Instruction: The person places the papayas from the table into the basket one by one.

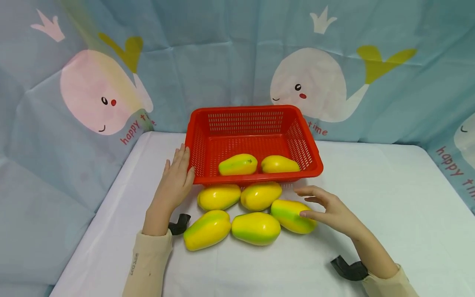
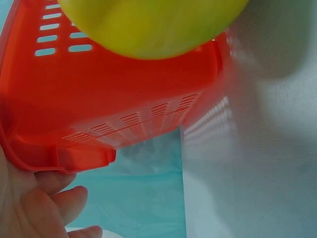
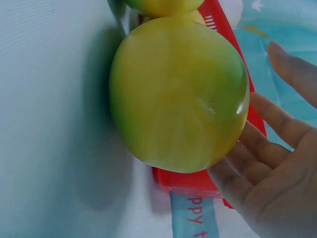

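A red plastic basket (image 1: 256,179) holds two yellow-green papayas, one on the left (image 1: 237,165) and one on the right (image 1: 280,164). My left hand (image 1: 173,181) rests against the basket's left side, fingers extended along its rim; the left wrist view shows those fingers (image 2: 69,203) just under the rim corner. Several more papayas lie on the table in front of the basket. Over the rightmost papaya (image 1: 287,215), my right hand (image 1: 332,210) hovers with fingers spread and thumb apart. In the right wrist view that papaya (image 3: 178,94) sits beside the fingers, not enclosed; contact is unclear.
Two papayas (image 1: 219,197) (image 1: 261,195) lie close to the basket's front wall, with others (image 1: 208,230) (image 1: 256,228) nearer me. A white cloth (image 1: 371,185) covers the table. Blue whale-print curtain (image 1: 230,74) stands behind the basket. Black straps (image 1: 179,225) (image 1: 349,269) show at both wrists.
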A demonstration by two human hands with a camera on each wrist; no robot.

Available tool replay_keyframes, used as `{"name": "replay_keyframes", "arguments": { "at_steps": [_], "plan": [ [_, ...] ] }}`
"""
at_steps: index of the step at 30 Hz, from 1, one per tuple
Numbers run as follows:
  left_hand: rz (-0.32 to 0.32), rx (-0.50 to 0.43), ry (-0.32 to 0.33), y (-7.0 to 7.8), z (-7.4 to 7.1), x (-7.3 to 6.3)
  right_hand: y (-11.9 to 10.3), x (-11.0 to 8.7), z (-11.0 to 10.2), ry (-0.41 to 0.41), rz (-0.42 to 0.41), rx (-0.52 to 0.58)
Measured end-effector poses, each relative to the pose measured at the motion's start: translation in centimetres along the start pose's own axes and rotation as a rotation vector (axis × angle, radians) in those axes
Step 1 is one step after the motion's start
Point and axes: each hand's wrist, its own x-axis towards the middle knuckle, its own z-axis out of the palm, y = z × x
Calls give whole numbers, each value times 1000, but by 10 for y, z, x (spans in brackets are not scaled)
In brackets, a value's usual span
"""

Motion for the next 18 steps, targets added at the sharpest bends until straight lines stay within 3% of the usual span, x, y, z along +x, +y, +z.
{"name": "replay_keyframes", "arguments": {
  "at_steps": [10,18],
  "plan": [
    [1,7,11,0,0,1,3,0,-1,-96,71,-18],
    [-4,0,6,1,1,0,6,-3,-2,-129,76,-35]
  ]
}}
